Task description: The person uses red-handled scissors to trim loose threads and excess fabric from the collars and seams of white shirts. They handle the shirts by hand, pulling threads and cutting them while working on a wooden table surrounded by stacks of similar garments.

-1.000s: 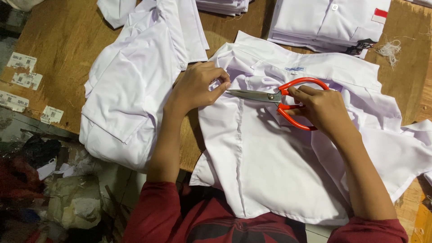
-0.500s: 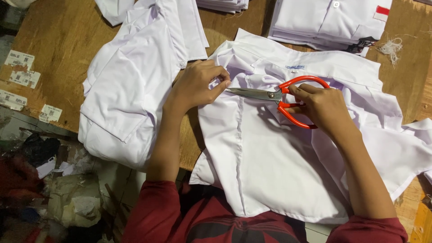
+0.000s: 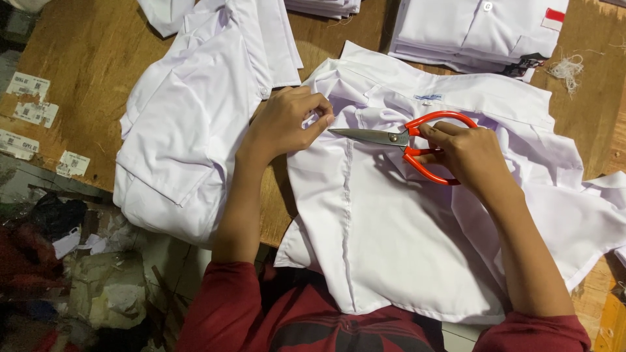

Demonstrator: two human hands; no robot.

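Fingers of the left hand (image 3: 287,124) are pinching soft, floppy white shirt (image 3: 391,234) fabric near its collar; right hand (image 3: 466,156) is gripping red-handled scissors (image 3: 404,138), blades looking nearly together.

— What is the work surface?
— A brown wooden table (image 3: 85,58), its top scuffed and its near edge worn.

— What lies on it?
— A white shirt (image 3: 391,241) is spread flat at the centre, its hem hanging over the near edge. Just to its left is a heap of white shirts (image 3: 189,130). Along the far edge sit two folded stacks of white shirts (image 3: 469,32), one with a small red patch. A tuft of loose thread (image 3: 566,66) lies at far right. Several small paper labels (image 3: 32,111) are on the left side.
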